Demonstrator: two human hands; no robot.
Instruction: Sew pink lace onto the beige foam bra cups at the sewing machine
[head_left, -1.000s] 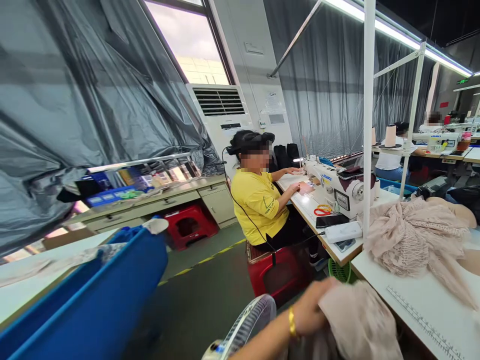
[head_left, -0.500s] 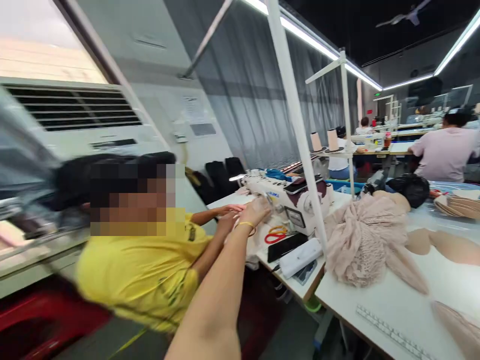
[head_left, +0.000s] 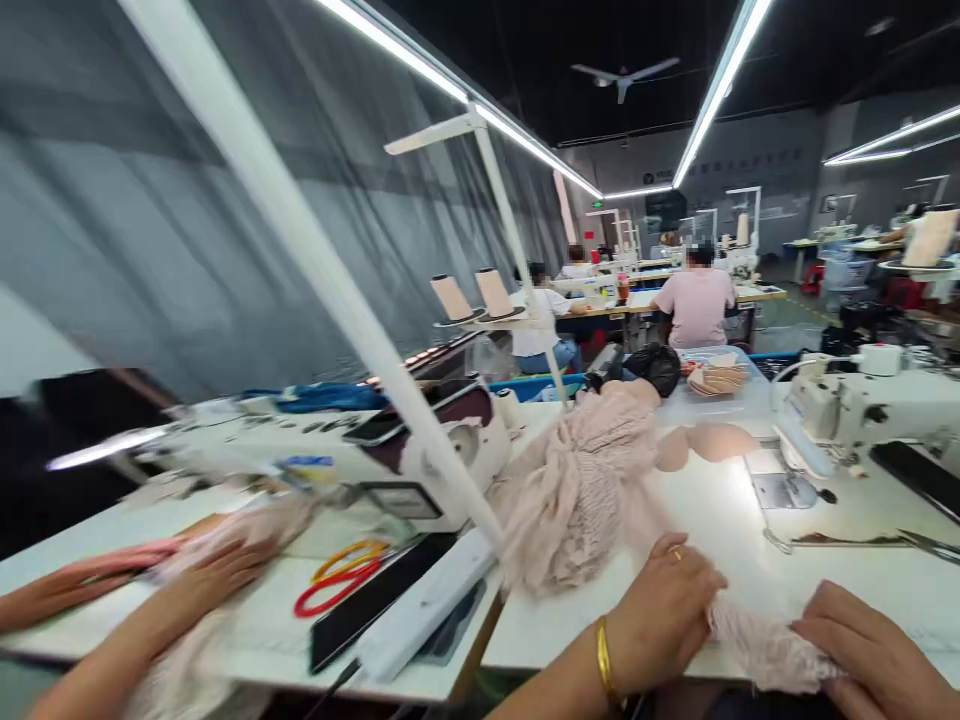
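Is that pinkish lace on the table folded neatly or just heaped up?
Heaped up: the lace lies in a crumpled, gathered mound on the white table, no flat layers; its near edge reaches the left hand.

Lace strip (head_left: 757,650), 5 o'clock: pale dusty pink, fine openwork pattern.
Bangle (head_left: 602,660), wrist of left hand (head_left: 664,610), 6 o'clock: gold.
Lace heap (head_left: 577,480), centre: the same dusty pink, ruffled mesh texture.
Moulded cups (head_left: 709,440), 2 o'clock: plain beige.
Table (head_left: 750,520): white.
Scissor handles (head_left: 339,590), 8 o'clock: one red, one orange.
Phone (head_left: 375,605), 7 o'clock: black.
Sewing machine (head_left: 480,450), 9 o'clock: white with a maroon panel.
Thread cones (head_left: 472,295), 11 o'clock: tan.
Curtain (head_left: 150,250), 10 o'clock: grey.
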